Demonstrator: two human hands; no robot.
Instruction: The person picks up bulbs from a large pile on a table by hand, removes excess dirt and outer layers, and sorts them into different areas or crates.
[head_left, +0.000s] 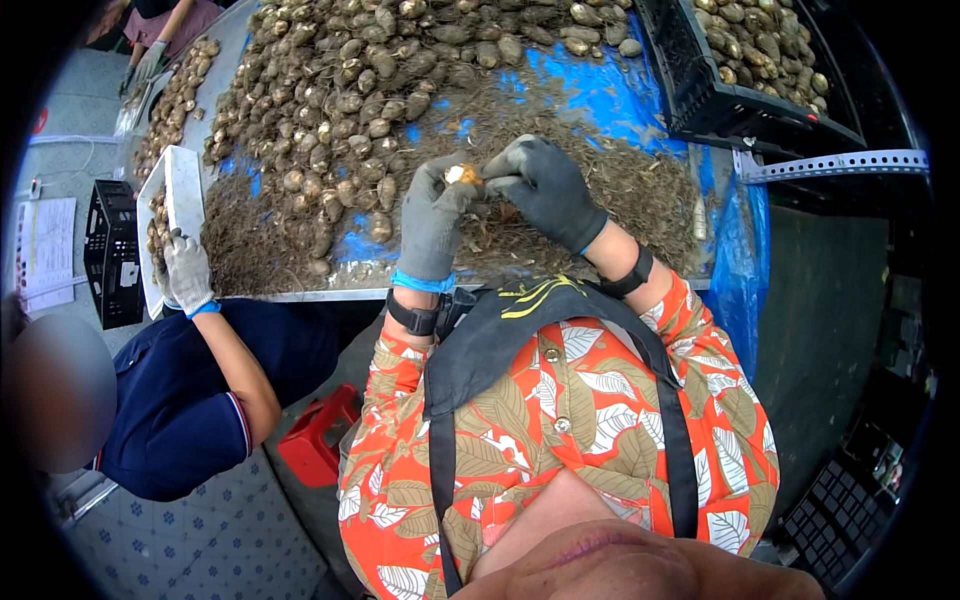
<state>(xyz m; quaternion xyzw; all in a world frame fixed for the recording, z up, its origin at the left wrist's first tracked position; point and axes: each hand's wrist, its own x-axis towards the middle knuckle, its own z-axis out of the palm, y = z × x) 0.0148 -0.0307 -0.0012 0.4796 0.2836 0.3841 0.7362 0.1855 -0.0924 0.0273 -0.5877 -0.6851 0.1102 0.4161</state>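
In a dark grey work glove, my left hand (437, 217) grips a small taro-like corm (463, 175) with a pale cut end. My right hand (546, 191), gloved alike, is beside the corm's right side with thumb and forefinger close together. Whether something thin lies between those fingertips cannot be told. Both hands are above a layer of loose root fibres (630, 202) on a blue plastic sheet (600, 88). A large heap of brown, hairy corms (330, 105) covers the table's far and left part.
A black crate (757, 112) of corms stands at the far right, near a perforated metal bar (847, 165). On the left, a co-worker's gloved hand (187, 270) is at a white foam box (184, 191). Another person works at the far left. A red stool (319, 439) stands below.
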